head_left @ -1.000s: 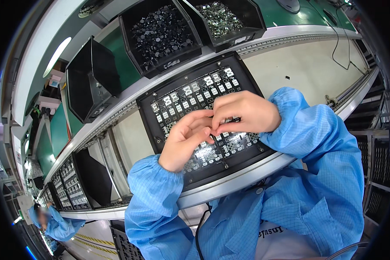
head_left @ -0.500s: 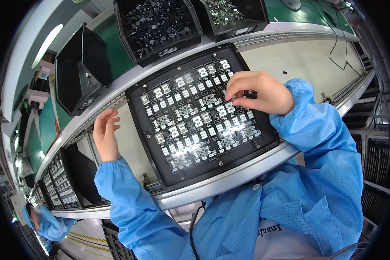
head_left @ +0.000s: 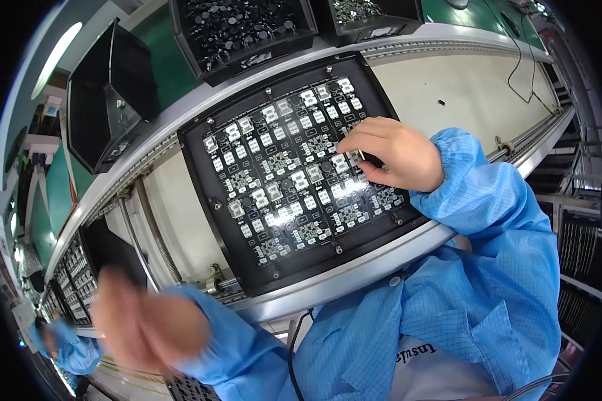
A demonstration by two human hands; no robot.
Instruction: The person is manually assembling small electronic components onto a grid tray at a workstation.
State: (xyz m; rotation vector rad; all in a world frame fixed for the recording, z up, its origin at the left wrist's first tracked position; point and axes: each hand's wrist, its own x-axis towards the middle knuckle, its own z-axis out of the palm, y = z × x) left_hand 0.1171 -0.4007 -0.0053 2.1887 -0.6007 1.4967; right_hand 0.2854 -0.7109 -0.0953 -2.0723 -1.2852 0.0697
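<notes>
A black carrier tray [head_left: 204, 200] lies in front of me on the rail line, filled with rows of small circuit boards [head_left: 308, 160] bearing white and metallic parts. My right hand [head_left: 401, 157] is over the right part of these boards, fingers bent down close to their surface. Thumb and index fingertips are apart, with board parts visible between them; the palm side is hidden. My left hand [head_left: 147, 324] is off the tray at the lower left, beside the near rail, its fingers smeared by motion.
Beyond the tray stand a black bin [head_left: 247, 65] of dark round parts, another bin [head_left: 381, 32] of shiny parts, and a tall black bin [head_left: 100, 100] at left. A tiny dark piece [head_left: 441, 102] lies right of the tray. More board trays [head_left: 73, 281] and a co-worker [head_left: 77, 347] are far left.
My left hand has swung down and toward me, away from the tray's left side. The right thumb and index finger, pinched together before, have parted over the boards.
</notes>
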